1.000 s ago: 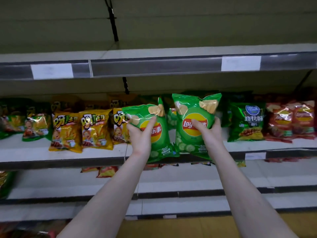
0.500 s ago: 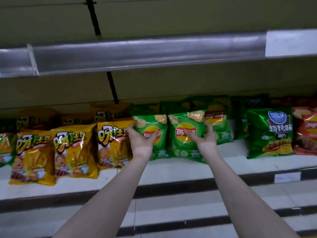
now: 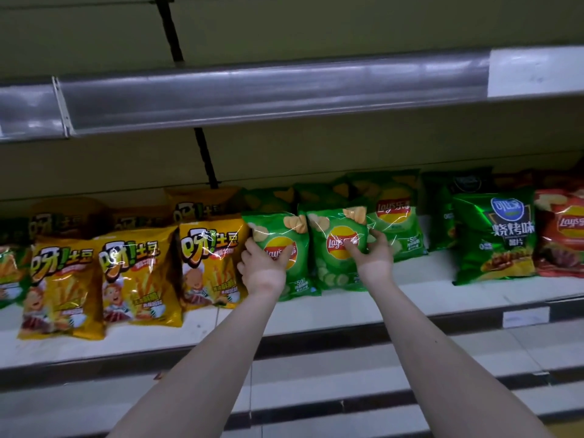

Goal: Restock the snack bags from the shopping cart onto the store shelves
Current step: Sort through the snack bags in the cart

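Vs 1 s ago: left Lay's bag (image 3: 279, 230) & right Lay's bag (image 3: 330, 273) now stand side by side on shelf (image 3: 316, 312), not out front. L hand (image 3: 264, 270) grips one, R hand (image 3: 373, 259) pinches other. Release prob next.

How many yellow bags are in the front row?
3, side by side on the shelf: the left yellow bag, the middle yellow bag, and the right yellow bag beside the left hand. More sit behind, partly hidden.
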